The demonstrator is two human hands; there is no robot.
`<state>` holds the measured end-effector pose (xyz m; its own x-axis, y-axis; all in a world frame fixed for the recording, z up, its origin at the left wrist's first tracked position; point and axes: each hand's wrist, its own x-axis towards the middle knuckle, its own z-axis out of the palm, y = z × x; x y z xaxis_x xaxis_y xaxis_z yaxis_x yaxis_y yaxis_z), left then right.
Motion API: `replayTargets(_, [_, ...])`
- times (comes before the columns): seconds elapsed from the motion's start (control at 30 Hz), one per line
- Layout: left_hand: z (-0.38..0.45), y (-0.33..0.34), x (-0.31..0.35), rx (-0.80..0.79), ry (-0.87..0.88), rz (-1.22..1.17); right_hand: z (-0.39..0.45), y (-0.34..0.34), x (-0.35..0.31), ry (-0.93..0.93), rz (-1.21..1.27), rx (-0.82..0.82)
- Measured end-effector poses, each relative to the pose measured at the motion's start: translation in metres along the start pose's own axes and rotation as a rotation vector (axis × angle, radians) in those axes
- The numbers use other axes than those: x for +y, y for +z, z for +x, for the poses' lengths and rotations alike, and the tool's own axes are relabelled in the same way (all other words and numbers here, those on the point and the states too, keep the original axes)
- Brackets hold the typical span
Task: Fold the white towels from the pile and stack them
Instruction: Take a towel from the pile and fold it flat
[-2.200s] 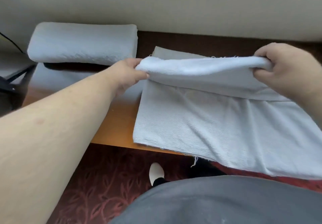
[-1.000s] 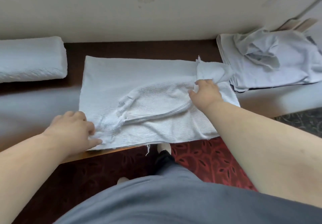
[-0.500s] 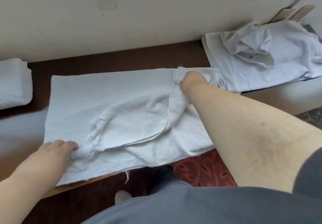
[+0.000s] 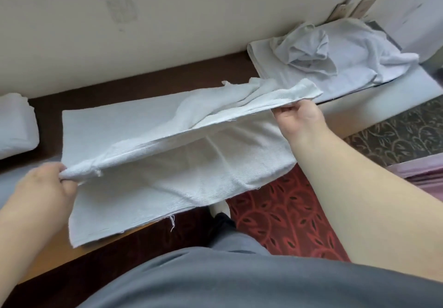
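A white towel lies spread on the wooden table, its near edge hanging past the table's front. My left hand grips a bunched corner of the towel's upper layer at the left. My right hand pinches the other end of that edge at the right. The edge is lifted and stretched tight between both hands, above the lower layer. A pile of loose white towels sits at the back right. A folded white towel stack lies at the far left.
A cream wall runs along the back of the table. Red patterned carpet lies below the table's front edge. My grey-clothed body fills the bottom of the view.
Both hands have raised the towel's upper edge off the table and pulled it taut. My right hand moved back toward me and to the right with its corner.
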<state>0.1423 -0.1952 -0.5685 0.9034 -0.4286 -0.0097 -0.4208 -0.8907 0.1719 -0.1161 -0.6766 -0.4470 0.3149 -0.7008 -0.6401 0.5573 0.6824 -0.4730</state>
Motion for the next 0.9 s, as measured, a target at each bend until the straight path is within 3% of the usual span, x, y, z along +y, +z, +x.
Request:
replayTargets(0.13, [-0.008, -0.014, 0.014, -0.159, 0.024, -0.035, -0.008, -0.051, 0.014, 0.066, -0.088, 0.067])
replayTargets(0.23, [-0.033, -0.014, 0.025, -0.467, 0.002, 0.133, -0.008, -0.093, 0.027, 0.082, -0.182, 0.241])
replayTargets(0.33, [-0.047, -0.015, 0.037, -0.68, -0.006, 0.253, -0.009, -0.105, 0.029, 0.092, -0.251, 0.261])
replayTargets(0.4, [-0.052, -0.021, 0.049, -0.652, -0.025, 0.241, -0.009, -0.099, 0.026, 0.117, -0.242, 0.241])
replayTargets(0.47, [-0.056, -0.031, 0.075, -0.499, 0.028, 0.256, -0.005, -0.088, 0.022, 0.173, -0.237, 0.192])
replayTargets(0.57, [-0.053, -0.059, 0.158, -0.343, 0.337, 0.188, -0.007, -0.061, 0.014, 0.241, -0.158, 0.044])
replayTargets(0.67, [-0.039, -0.079, 0.266, -0.364, 0.618, 0.009, -0.009, -0.034, 0.006, 0.264, -0.17, -0.129])
replayTargets(0.8, [-0.003, -0.082, 0.404, -0.468, 0.582, -0.192, -0.005, -0.01, -0.008, 0.297, -0.273, -0.309])
replayTargets(0.9, [0.032, -0.079, 0.458, -0.421, 0.534, -0.194, 0.01, -0.005, -0.025, 0.284, -0.37, -0.41])
